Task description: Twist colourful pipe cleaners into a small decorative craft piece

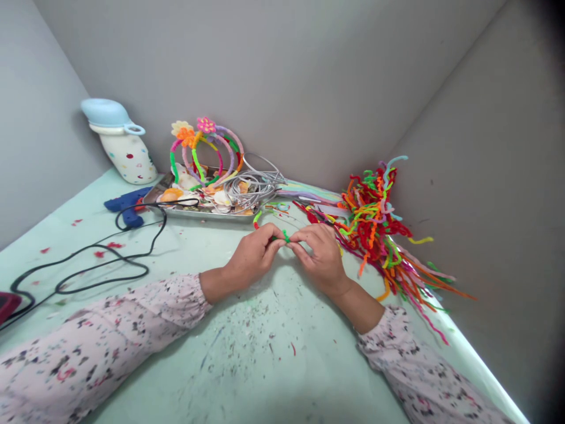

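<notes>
My left hand (251,256) and my right hand (320,259) meet at the middle of the table, their fingertips pinching a short green pipe cleaner (286,237) between them. Most of that piece is hidden by my fingers. To the right of my right hand lies a loose heap of multicoloured pipe cleaners (375,229), mostly red, orange and green, with its strands close to my knuckles. A small red-and-green pipe cleaner scrap (256,218) lies just beyond my left hand.
At the back stand pipe-cleaner hoops with flowers (205,153) on a metal tray (198,213) of shells, beside a grey wire coil (253,185). A blue glue gun (128,206) with a black cable (88,265) lies left; a pale blue-lidded jug (123,147) stands in the corner.
</notes>
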`<action>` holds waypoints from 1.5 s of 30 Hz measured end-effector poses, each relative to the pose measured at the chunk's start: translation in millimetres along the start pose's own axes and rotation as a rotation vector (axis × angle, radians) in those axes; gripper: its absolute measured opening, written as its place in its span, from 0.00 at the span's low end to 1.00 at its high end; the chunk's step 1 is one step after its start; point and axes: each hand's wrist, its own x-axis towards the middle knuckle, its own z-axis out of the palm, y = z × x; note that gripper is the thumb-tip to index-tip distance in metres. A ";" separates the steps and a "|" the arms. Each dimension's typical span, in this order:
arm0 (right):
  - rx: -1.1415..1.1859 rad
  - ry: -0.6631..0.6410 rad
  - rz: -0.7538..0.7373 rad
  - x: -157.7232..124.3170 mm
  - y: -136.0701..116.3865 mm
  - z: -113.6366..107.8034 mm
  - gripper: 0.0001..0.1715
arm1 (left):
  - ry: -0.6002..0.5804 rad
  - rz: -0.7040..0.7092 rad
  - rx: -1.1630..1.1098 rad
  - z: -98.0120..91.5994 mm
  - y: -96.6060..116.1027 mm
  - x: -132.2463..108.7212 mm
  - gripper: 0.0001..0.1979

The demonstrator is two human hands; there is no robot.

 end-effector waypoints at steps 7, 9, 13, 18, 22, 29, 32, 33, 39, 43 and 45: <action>0.014 -0.008 0.017 0.7 -1.0 -0.9 0.04 | -0.003 0.011 0.014 -0.4 1.3 0.7 0.06; 0.014 0.008 0.018 0.6 -1.0 -0.7 0.04 | 0.003 0.005 0.006 -0.3 1.8 0.3 0.05; 0.029 0.048 0.016 0.3 -0.1 0.6 0.04 | 0.019 0.003 -0.015 -0.2 2.7 -0.1 0.05; 0.049 0.028 0.025 0.5 0.8 1.0 0.05 | 0.015 0.001 -0.016 -0.1 3.5 -0.1 0.06; 0.054 -0.010 0.038 1.2 -0.4 -0.6 0.04 | 0.009 0.006 -0.004 -0.1 2.3 -0.4 0.06; 0.091 -0.091 0.046 1.1 -0.4 -2.1 0.06 | -0.022 0.031 0.024 -1.0 1.9 -1.1 0.06; 0.125 -0.107 0.051 0.7 0.2 -2.3 0.05 | -0.031 0.038 0.031 -1.6 3.0 -1.2 0.06; 0.140 -0.105 0.054 0.7 0.1 -2.6 0.05 | -0.031 0.038 0.029 -1.7 3.4 -1.2 0.06; 0.213 -0.100 0.124 1.3 -2.5 -5.4 0.06 | -0.011 0.040 -0.015 -1.6 4.9 -1.3 0.07; 0.230 -0.123 0.126 1.2 -2.4 -5.1 0.08 | -0.027 0.028 -0.031 -1.7 5.6 -1.7 0.06; 0.239 -0.134 0.129 1.1 -1.9 -4.7 0.08 | -0.034 0.030 -0.030 -2.0 6.2 -1.8 0.06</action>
